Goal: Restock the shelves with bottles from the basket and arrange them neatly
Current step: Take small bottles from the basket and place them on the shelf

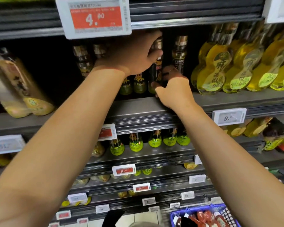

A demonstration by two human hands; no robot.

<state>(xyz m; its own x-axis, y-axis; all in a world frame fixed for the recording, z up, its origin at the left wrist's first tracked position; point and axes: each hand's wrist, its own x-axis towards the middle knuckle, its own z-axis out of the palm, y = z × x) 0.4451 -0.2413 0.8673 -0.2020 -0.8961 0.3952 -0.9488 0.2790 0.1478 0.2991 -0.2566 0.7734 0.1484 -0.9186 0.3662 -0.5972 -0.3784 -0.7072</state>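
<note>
1. Where the view is nearest, at the bottom right, we see the blue basket (223,213) with red-capped bottles (205,217) lying inside it, low beside our right forearm
2. Past it, we see the lower shelves (154,154) carrying rows of small green-labelled bottles (154,140) behind white and red price tags (123,170)
3. Both our arms reach up and forward to the upper shelf (138,108), where the dark bottle (156,69) stands upright near the front edge
4. Our right hand (172,89) is at the base of the dark bottle, its fingers curled round the lower part, a ring showing on one finger
5. Our left hand (134,54) is higher, its fingers wrapped over the neck and cap of the same bottle, just under the shelf above
6. Beside the dark bottle stand more dark bottles of the same kind (179,53), with gourd-shaped yellow oil bottles (220,63) to the right and pale tilted bottles (20,89) to the left
7. Overhead hangs a large red price tag (95,17) reading 4
</note>
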